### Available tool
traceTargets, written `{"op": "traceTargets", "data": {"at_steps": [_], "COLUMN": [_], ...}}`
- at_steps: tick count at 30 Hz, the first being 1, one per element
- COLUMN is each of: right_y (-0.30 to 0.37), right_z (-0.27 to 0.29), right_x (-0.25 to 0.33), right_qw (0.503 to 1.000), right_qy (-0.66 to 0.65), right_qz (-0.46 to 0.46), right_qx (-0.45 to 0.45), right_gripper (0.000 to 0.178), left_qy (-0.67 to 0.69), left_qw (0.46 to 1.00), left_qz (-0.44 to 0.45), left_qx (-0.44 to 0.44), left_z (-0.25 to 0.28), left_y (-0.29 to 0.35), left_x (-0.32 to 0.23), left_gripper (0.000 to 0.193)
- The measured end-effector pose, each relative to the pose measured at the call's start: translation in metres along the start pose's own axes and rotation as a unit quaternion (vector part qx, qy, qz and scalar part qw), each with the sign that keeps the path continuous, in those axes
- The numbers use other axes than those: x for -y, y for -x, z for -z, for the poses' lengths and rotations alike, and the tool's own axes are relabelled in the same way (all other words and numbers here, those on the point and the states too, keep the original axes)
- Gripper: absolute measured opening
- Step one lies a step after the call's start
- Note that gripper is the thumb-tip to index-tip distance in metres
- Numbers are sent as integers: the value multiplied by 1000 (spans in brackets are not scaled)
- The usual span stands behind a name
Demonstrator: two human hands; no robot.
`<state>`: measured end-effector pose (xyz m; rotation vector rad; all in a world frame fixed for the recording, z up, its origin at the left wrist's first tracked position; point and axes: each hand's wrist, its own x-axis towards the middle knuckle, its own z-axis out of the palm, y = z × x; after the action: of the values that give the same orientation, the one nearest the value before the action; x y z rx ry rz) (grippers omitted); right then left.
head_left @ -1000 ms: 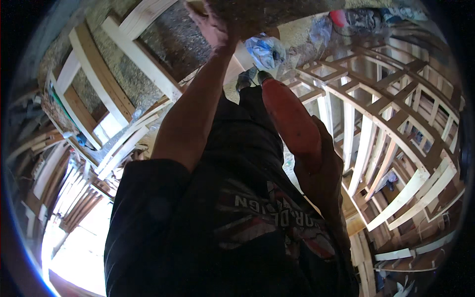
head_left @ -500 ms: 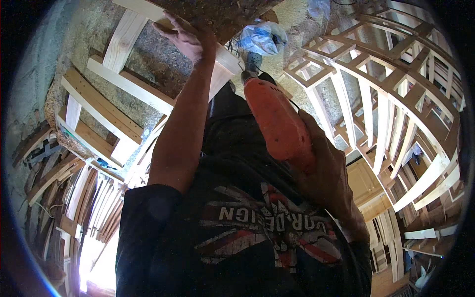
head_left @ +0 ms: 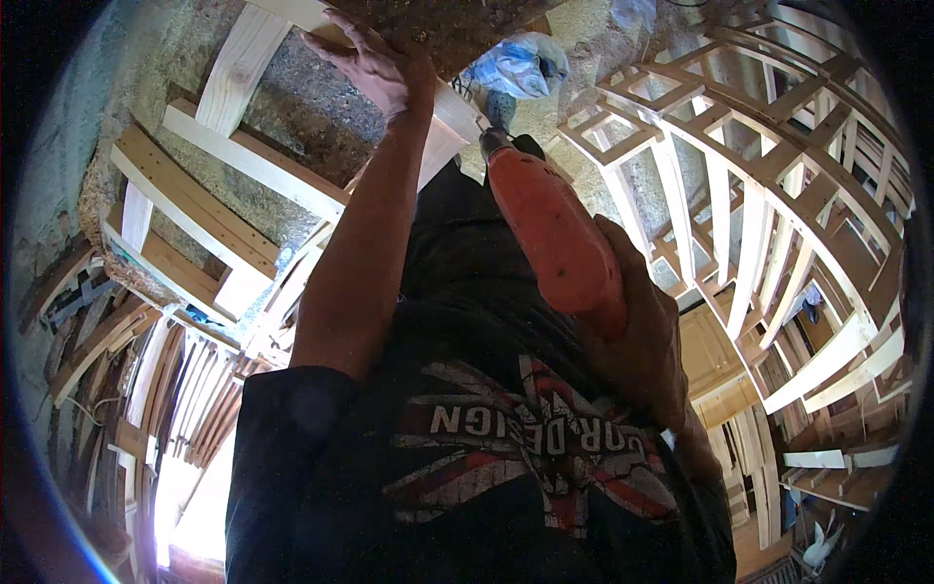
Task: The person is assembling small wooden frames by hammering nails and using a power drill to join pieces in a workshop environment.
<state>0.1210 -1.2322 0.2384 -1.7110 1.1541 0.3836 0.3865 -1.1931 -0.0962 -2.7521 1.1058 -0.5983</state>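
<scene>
An orange power drill [head_left: 553,229] is in my right hand [head_left: 647,326], which wraps round its rear end; part of the grip is hidden. The drill's dark chuck points up and away, and its thin bit meets the end of a pale wooden piece [head_left: 455,112]. I cannot tell how deep the bit is in. My left hand [head_left: 375,73] lies on the wooden frame at the top, fingers spread and stretched out, pressing on the wood. A pale wooden rail [head_left: 258,161] runs left from behind my left forearm.
A curved slatted wooden frame [head_left: 749,146] stands at right. Curved wooden pieces [head_left: 195,204] lie on a worktop at left, with stacked strips [head_left: 204,399] below. A crumpled blue-white plastic bag [head_left: 520,66] lies beyond the drill. A wooden cabinet [head_left: 710,355] stands behind my right arm.
The drill has shifted slightly to the right with my right hand, its bit still at the wood's end. My left hand keeps its place on the frame. The whole view has turned slightly.
</scene>
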Motion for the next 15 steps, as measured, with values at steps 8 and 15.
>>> {"op": "traceTargets", "data": {"at_steps": [8,15], "right_y": [-27,-19], "right_z": [-10,-3], "right_x": [3,3], "right_qw": [1000,1000], "right_qy": [-4,-2], "right_qz": [25,29], "right_qx": [-8,-2], "right_gripper": [79,80], "left_qy": [381,435], "left_qw": [915,884], "left_qz": [133,168], "left_qx": [25,25], "left_z": [40,12], "left_y": [-9,-3], "left_x": [-6,-3], "left_gripper": [88,82]}}
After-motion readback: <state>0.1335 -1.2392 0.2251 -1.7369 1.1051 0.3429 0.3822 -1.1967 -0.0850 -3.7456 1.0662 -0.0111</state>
